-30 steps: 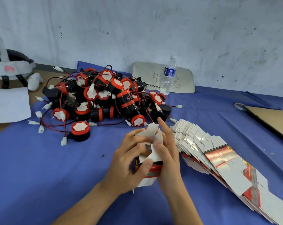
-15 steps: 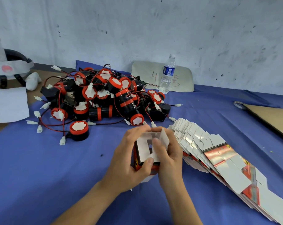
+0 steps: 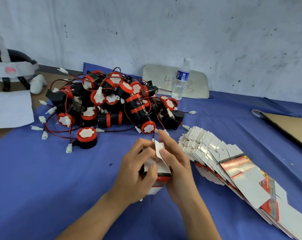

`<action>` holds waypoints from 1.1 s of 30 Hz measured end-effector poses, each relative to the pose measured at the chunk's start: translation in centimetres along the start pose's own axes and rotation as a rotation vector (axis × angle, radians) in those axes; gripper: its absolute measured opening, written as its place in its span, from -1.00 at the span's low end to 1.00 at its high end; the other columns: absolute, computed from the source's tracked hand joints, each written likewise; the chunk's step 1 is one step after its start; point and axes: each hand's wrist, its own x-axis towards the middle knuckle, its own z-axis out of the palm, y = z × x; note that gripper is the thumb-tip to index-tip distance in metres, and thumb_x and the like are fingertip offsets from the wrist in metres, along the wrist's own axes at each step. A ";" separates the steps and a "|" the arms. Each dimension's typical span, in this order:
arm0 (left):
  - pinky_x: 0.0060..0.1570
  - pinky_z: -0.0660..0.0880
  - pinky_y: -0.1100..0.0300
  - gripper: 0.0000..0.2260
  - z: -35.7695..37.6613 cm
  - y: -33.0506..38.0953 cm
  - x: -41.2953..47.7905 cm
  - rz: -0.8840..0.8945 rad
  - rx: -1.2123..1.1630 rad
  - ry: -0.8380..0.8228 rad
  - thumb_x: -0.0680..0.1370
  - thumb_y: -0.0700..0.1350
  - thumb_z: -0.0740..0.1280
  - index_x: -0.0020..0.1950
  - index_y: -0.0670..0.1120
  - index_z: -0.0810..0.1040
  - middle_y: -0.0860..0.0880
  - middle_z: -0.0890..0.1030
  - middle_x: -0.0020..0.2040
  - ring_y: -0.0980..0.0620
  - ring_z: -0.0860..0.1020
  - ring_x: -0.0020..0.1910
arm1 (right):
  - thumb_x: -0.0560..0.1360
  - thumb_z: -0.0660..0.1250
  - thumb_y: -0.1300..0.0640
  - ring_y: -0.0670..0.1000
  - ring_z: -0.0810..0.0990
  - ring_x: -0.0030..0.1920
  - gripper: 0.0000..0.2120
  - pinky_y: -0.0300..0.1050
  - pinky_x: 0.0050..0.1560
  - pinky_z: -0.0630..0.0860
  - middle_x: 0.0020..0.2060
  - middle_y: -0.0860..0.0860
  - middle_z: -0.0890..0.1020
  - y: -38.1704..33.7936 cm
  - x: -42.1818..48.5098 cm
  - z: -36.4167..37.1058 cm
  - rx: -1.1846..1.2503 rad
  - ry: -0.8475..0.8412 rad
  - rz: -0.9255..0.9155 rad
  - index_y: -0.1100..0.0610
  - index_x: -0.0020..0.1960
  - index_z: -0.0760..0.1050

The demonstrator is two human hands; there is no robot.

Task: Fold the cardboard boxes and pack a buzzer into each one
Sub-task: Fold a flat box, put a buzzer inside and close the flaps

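- hands: 2, left hand (image 3: 138, 172) and right hand (image 3: 177, 168)
- part-folded cardboard box (image 3: 163, 168): 1
- buzzers (image 3: 115, 101): 1 tangled pile, too many to count; 1 lone buzzer (image 3: 86, 137) beside it
- flat box blanks (image 3: 224, 163): 1 fanned row, dozens, exact count unreadable
- water bottle (image 3: 181, 80): 1
- white paper sheet (image 3: 10, 110): 1

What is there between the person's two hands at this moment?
In the head view, a cardboard box sits between the left hand and the right hand. Both hands grip it, and its white flap stands up at the top.
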 end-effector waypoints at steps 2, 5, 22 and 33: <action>-0.09 0.47 0.24 -0.89 -0.1 -0.2 -0.1 -0.005 -0.047 0.047 0.46 -0.13 0.22 -0.02 -0.05 0.44 -0.03 0.47 0.00 0.09 0.51 -0.04 | 0.41 0.32 0.21 0.01 0.54 0.22 -0.57 -0.14 0.03 0.56 0.25 0.00 0.57 -0.1 0.1 -0.1 0.125 -0.016 0.097 -0.06 0.25 0.57; -0.04 0.49 0.17 -0.77 -0.3 -0.4 -0.4 -0.019 -0.079 0.084 0.45 -0.06 0.29 0.05 0.02 0.32 0.01 0.42 0.04 0.06 0.51 0.04 | 0.37 0.29 0.28 0.06 0.59 0.10 -0.61 -0.10 -0.02 0.58 0.19 0.00 0.61 -0.1 0.0 0.0 0.157 -0.035 0.129 0.06 0.15 0.61; 0.22 0.35 0.44 -0.01 -0.4 -2.2 -0.5 -0.145 0.072 -0.188 0.25 0.26 0.50 0.54 0.23 0.01 0.32 0.26 0.38 0.25 0.34 0.35 | 0.35 0.31 0.29 0.06 0.59 0.12 -0.54 -0.08 0.05 0.57 0.16 0.07 0.62 -0.4 0.1 -0.9 0.149 -0.022 0.105 0.02 0.21 0.57; 0.16 0.46 0.07 -0.02 -0.5 -1.5 -0.1 -0.005 0.276 -0.192 0.30 0.29 0.43 0.56 0.07 -0.01 0.22 0.21 0.36 0.29 0.26 0.27 | 0.37 0.26 0.30 0.15 0.60 -0.02 -0.45 -0.02 -0.12 0.58 0.09 0.25 0.60 0.1 0.1 -0.8 -0.021 -0.044 0.111 -0.13 0.28 0.49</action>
